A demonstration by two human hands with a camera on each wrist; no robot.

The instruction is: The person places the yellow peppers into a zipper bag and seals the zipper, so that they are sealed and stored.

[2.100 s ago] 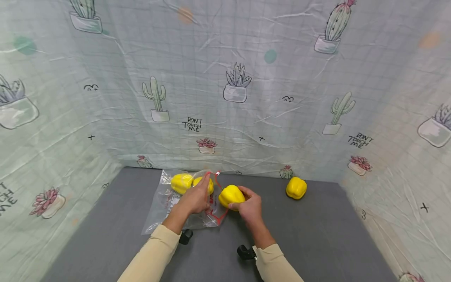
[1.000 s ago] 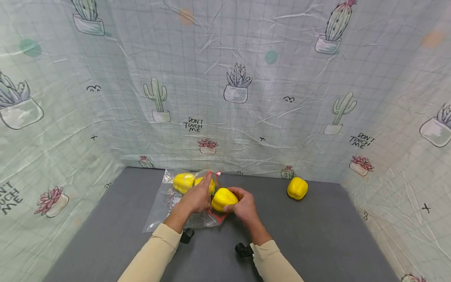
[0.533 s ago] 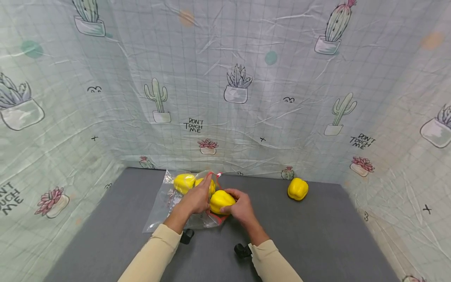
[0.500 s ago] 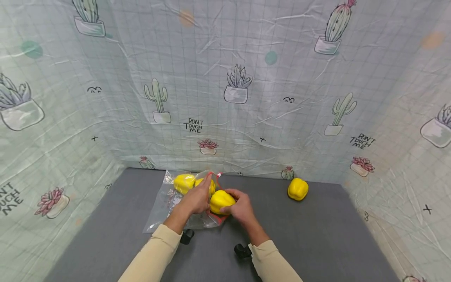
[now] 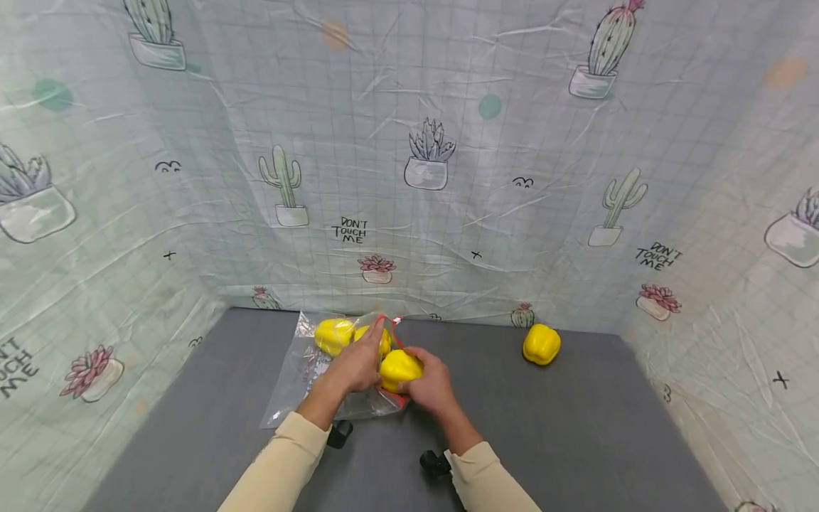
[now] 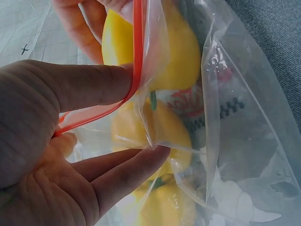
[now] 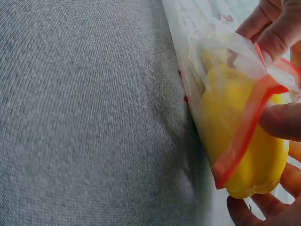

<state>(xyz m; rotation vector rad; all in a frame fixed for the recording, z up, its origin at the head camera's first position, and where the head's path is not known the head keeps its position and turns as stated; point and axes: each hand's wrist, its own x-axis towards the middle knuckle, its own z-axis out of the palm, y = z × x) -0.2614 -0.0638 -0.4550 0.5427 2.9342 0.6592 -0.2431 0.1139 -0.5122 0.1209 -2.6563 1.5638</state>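
A clear plastic zip bag (image 5: 291, 391) with a red zip edge (image 6: 137, 56) lies on its side at the left of the table. Inside it rest two yellow bell peppers, one (image 5: 333, 336) farther left and another (image 5: 385, 343) partly behind my left hand (image 5: 355, 364). That hand holds the bag's mouth apart, thumb against the red edge. My right hand (image 5: 431, 384) grips a third yellow bell pepper (image 5: 399, 368) at the mouth. In the right wrist view, the red edge crosses this pepper and much of it shows through the film.
Another yellow bell pepper (image 5: 541, 344) sits alone on the grey table (image 5: 563, 427), toward the back right. A cactus-print curtain (image 5: 486, 284) rises behind the table and along both sides. A black wrist camera (image 5: 435, 464) is strapped below the right hand.
My right hand has moved left with its bell pepper, from just outside the bag into its mouth. The left hand stays at the bag's edge.
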